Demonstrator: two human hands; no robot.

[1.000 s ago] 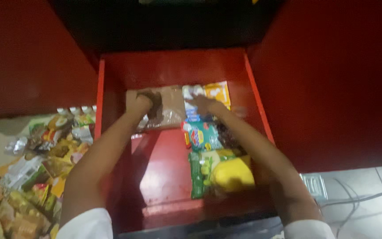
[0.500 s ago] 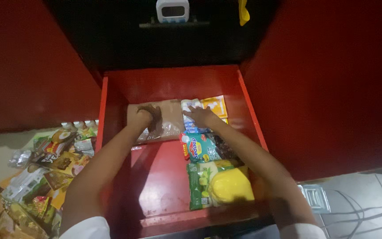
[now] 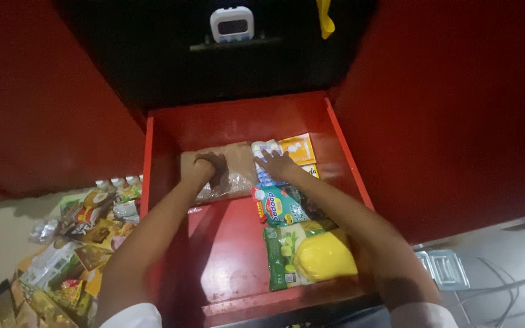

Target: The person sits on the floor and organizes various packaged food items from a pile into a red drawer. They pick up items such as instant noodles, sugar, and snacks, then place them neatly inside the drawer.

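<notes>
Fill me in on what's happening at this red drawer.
A person is leaning over an open red drawer with both hands inside. The left hand presses on a brownish clear-wrapped packet at the back, and the right hand rests on a white and blue packet beside it. More packets line the drawer's right side, including a green one with a yellow sponge-like block. Loose sachets lie piled on the floor to the left.

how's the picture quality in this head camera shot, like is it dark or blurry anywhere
Head view: dim overall, with the cabinet opening above the red drawer almost black. The left hand on the brown packet and the right hand are soft and slightly smeared. The yellow packet looks washed out, its surface detail lost. The packets on the floor are murky, and the white timer catches a faint sheen.
</notes>
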